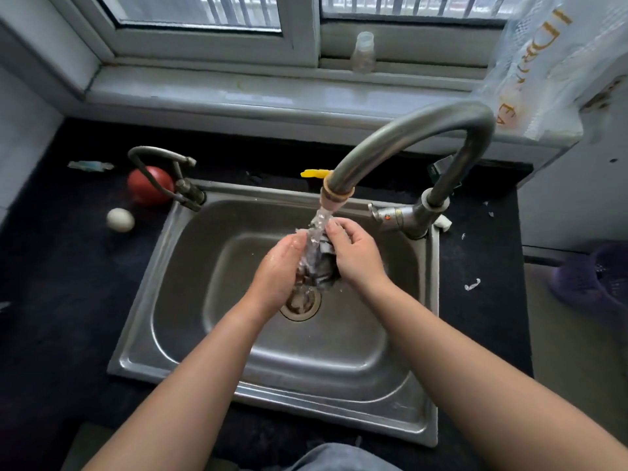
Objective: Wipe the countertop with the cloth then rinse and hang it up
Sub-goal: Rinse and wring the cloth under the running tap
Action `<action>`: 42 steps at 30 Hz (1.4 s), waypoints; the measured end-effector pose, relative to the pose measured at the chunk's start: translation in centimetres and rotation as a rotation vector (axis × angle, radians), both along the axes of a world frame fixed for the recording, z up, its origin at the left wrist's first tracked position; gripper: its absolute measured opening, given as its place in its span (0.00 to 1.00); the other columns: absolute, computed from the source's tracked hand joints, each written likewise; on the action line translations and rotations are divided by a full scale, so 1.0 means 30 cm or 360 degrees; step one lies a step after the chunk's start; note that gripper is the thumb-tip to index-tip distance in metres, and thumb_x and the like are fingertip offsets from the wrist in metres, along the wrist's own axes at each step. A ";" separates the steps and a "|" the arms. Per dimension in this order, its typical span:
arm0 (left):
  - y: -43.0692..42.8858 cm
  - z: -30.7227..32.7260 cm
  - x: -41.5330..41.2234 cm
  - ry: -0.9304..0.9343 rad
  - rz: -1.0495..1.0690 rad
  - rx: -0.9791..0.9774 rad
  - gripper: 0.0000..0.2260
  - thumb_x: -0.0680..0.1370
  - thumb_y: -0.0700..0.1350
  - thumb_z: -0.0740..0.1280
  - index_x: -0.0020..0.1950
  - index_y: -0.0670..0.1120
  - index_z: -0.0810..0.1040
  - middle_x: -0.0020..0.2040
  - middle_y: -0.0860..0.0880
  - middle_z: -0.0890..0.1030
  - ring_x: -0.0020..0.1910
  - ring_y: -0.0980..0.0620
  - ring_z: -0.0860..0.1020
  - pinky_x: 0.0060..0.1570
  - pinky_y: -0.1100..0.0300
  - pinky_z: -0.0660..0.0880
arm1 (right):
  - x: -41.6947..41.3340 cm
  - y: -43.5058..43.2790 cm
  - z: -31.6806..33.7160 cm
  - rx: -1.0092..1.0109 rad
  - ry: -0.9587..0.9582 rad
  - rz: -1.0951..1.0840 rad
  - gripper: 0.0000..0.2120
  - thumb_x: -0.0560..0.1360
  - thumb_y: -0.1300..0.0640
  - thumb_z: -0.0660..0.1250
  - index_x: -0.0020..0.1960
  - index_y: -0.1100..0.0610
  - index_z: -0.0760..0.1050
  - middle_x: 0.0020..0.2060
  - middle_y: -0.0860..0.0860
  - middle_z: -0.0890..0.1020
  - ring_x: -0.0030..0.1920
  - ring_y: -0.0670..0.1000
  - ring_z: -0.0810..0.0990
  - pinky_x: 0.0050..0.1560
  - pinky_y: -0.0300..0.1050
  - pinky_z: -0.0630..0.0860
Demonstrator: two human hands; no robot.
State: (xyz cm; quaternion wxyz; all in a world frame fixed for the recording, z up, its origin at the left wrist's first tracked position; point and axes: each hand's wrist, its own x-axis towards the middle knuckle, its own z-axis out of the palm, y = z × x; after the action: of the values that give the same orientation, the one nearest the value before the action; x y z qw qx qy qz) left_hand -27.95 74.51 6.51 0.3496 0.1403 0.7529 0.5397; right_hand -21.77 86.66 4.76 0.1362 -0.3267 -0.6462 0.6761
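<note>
A dark grey wet cloth (321, 263) is bunched between my two hands over the steel sink (190, 266). My left hand (282, 266) presses its left side and my right hand (356, 253) grips its right side. Water runs from the big curved tap (407, 130) straight onto the cloth and falls toward the drain (300, 305). Most of the cloth is hidden by my fingers. The dark countertop (68, 283) surrounds the sink.
A red ball-like object (151, 185), a white egg (120, 219) and a small second tap (170, 171) sit left of the sink. A clear bottle (363, 52) stands on the windowsill. A plastic bag (543, 62) hangs at right, a purple basket (594, 280) below it.
</note>
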 end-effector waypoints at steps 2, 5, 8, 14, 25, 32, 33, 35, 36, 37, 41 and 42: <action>-0.024 -0.009 -0.013 0.0245 -0.0013 -0.0108 0.10 0.75 0.55 0.64 0.52 0.53 0.79 0.48 0.49 0.83 0.51 0.47 0.80 0.54 0.47 0.76 | -0.023 -0.022 -0.008 0.0011 -0.0028 0.0070 0.07 0.78 0.52 0.61 0.46 0.47 0.78 0.40 0.41 0.82 0.39 0.35 0.78 0.38 0.27 0.72; -0.062 -0.046 -0.034 0.0571 0.0087 -0.0257 0.03 0.76 0.42 0.66 0.46 0.50 0.77 0.41 0.55 0.81 0.43 0.53 0.79 0.45 0.60 0.74 | -0.026 -0.017 -0.032 0.0110 -0.0138 0.0045 0.09 0.78 0.51 0.60 0.44 0.48 0.78 0.39 0.43 0.82 0.42 0.42 0.79 0.41 0.34 0.74; -0.072 -0.050 -0.037 0.0433 0.0321 -0.0185 0.07 0.78 0.42 0.63 0.43 0.54 0.75 0.41 0.56 0.79 0.40 0.64 0.76 0.40 0.69 0.72 | -0.006 0.019 -0.076 0.0052 -0.0356 -0.0095 0.13 0.80 0.52 0.56 0.45 0.54 0.78 0.42 0.50 0.82 0.47 0.50 0.79 0.50 0.49 0.78; 0.061 -0.066 0.004 -0.0250 0.0999 -0.0173 0.06 0.79 0.43 0.57 0.46 0.48 0.73 0.46 0.47 0.78 0.51 0.44 0.77 0.54 0.52 0.74 | -0.006 -0.063 -0.062 -0.0022 -0.0239 -0.0145 0.14 0.80 0.50 0.51 0.39 0.49 0.71 0.38 0.45 0.78 0.41 0.40 0.75 0.45 0.31 0.71; 0.138 -0.069 0.000 -0.0215 0.0724 -0.0420 0.17 0.80 0.58 0.56 0.45 0.47 0.76 0.43 0.47 0.80 0.42 0.47 0.78 0.43 0.56 0.72 | -0.033 -0.101 -0.085 0.0075 -0.0421 -0.0117 0.17 0.80 0.46 0.53 0.45 0.51 0.77 0.43 0.51 0.83 0.45 0.51 0.79 0.45 0.46 0.73; 0.149 -0.079 0.024 -0.0425 0.0515 -0.0407 0.15 0.80 0.51 0.56 0.50 0.43 0.78 0.49 0.41 0.83 0.47 0.44 0.81 0.50 0.50 0.78 | -0.036 -0.050 -0.092 0.0137 -0.0586 -0.0117 0.18 0.81 0.50 0.49 0.48 0.57 0.76 0.45 0.52 0.78 0.47 0.53 0.74 0.44 0.43 0.65; 0.144 -0.074 0.011 -0.0332 0.0501 -0.0444 0.16 0.80 0.51 0.55 0.49 0.44 0.78 0.50 0.41 0.82 0.48 0.44 0.80 0.51 0.50 0.77 | -0.035 -0.066 -0.096 0.0150 -0.0571 -0.0131 0.18 0.81 0.50 0.49 0.49 0.57 0.75 0.45 0.52 0.78 0.47 0.52 0.74 0.44 0.42 0.64; 0.131 -0.072 -0.027 -0.0226 0.0506 -0.0506 0.18 0.80 0.51 0.53 0.51 0.44 0.79 0.52 0.41 0.82 0.49 0.44 0.79 0.53 0.51 0.75 | -0.029 -0.115 -0.093 0.0144 -0.0485 -0.0134 0.16 0.81 0.50 0.50 0.47 0.54 0.74 0.42 0.50 0.77 0.44 0.51 0.74 0.42 0.42 0.64; 0.125 -0.067 -0.036 -0.0236 0.0470 -0.0507 0.18 0.80 0.51 0.52 0.51 0.44 0.80 0.52 0.41 0.82 0.51 0.43 0.78 0.56 0.49 0.75 | -0.026 -0.123 -0.096 0.0155 -0.0468 -0.0121 0.15 0.81 0.50 0.50 0.47 0.53 0.74 0.42 0.49 0.77 0.44 0.50 0.74 0.42 0.42 0.64; 0.121 -0.058 -0.033 -0.0276 0.0420 -0.0477 0.17 0.79 0.51 0.53 0.49 0.45 0.80 0.52 0.41 0.82 0.51 0.43 0.78 0.58 0.48 0.74 | -0.021 -0.118 -0.104 0.0196 -0.0497 -0.0078 0.15 0.81 0.50 0.49 0.47 0.54 0.72 0.43 0.50 0.77 0.45 0.52 0.75 0.43 0.43 0.65; 0.102 -0.044 0.000 -0.0366 0.0259 -0.0346 0.08 0.72 0.50 0.58 0.42 0.48 0.74 0.45 0.44 0.79 0.47 0.45 0.76 0.52 0.51 0.72 | 0.012 -0.027 -0.135 0.0179 -0.0745 0.0109 0.08 0.80 0.55 0.54 0.56 0.55 0.68 0.46 0.52 0.77 0.48 0.55 0.76 0.47 0.45 0.68; 0.093 -0.045 -0.002 -0.0437 0.0287 -0.0308 0.07 0.74 0.48 0.58 0.45 0.47 0.74 0.45 0.43 0.78 0.48 0.44 0.76 0.50 0.50 0.71 | 0.021 -0.013 -0.133 0.0155 -0.0729 0.0152 0.11 0.79 0.57 0.55 0.61 0.54 0.68 0.46 0.51 0.77 0.49 0.53 0.76 0.47 0.44 0.68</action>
State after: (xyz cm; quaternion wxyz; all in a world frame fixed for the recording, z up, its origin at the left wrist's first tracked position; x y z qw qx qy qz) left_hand -27.99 77.31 5.16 0.4111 -0.0369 0.7561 0.5079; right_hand -21.15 86.28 0.78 -0.0305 -0.4335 -0.7069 0.5580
